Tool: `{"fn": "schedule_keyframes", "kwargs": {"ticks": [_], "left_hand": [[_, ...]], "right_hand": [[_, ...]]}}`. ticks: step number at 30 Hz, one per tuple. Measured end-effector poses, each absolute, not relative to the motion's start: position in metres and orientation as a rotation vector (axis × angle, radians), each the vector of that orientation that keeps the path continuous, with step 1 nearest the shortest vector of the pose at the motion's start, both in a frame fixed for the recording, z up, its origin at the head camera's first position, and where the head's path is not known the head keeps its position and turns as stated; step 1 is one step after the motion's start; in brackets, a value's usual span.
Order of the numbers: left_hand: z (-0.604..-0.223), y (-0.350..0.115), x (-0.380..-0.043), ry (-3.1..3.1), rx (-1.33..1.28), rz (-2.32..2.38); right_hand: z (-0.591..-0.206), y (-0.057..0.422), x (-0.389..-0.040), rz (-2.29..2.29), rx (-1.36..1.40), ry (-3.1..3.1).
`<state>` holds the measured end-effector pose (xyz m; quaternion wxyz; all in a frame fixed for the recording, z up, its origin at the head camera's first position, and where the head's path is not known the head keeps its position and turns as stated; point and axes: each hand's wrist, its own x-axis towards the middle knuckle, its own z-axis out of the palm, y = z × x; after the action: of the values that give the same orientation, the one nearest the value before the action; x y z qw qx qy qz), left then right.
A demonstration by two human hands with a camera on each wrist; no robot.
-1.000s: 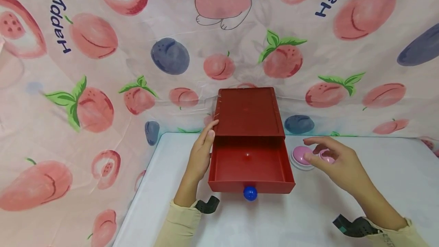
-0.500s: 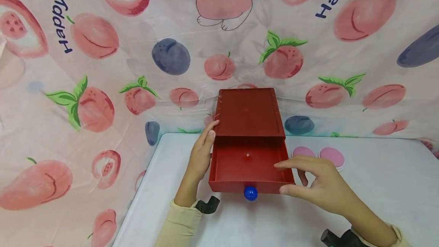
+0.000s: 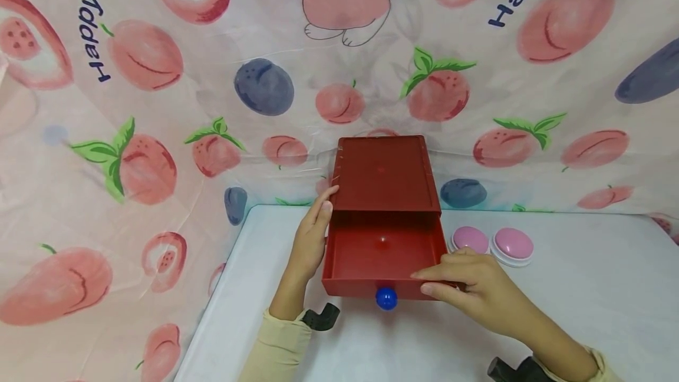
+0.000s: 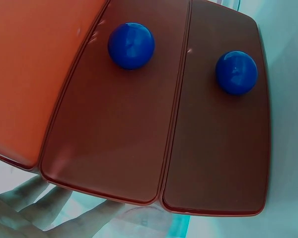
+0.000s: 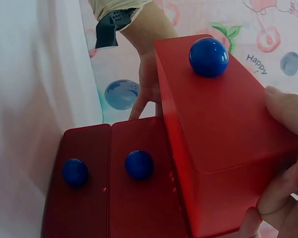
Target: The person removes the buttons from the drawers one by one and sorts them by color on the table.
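Note:
A red drawer cabinet [image 3: 382,173] stands at the back of the white table with its top drawer [image 3: 366,258] pulled out, nothing inside it. A round blue knob [image 3: 386,298] sits on the drawer's front. My left hand [image 3: 309,243] rests along the cabinet's left side, fingers straight. At the front right corner, my right hand [image 3: 477,293] pinches the drawer's front wall, thumb [image 5: 287,111] on the front face and fingers over the rim. Two lower drawers, each with a blue knob [image 5: 139,164], are pushed in, as both wrist views show.
Two pink round domes on white bases, a left one [image 3: 470,238] and a right one [image 3: 513,243], stand right of the cabinet, just beyond my right hand. A fruit-print cloth [image 3: 371,75] hangs behind the table [image 3: 594,276].
My right hand has come from above the pink domes, left and toward me, to the drawer's front corner and taken hold of it. The left hand and cabinet have stayed put.

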<state>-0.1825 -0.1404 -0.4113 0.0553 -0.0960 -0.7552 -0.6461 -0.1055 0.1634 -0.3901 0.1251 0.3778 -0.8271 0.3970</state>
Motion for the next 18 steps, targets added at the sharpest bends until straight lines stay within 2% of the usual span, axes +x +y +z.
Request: {"fn": "schedule_keyframes", "kwargs": {"ticks": [18], "left_hand": [[-0.4117,-0.1407,-0.1843,-2.275,-0.319,-1.928]], "right_hand": [[-0.3804,0.1593,-0.1132,1.175,1.083,-2.472]]}}
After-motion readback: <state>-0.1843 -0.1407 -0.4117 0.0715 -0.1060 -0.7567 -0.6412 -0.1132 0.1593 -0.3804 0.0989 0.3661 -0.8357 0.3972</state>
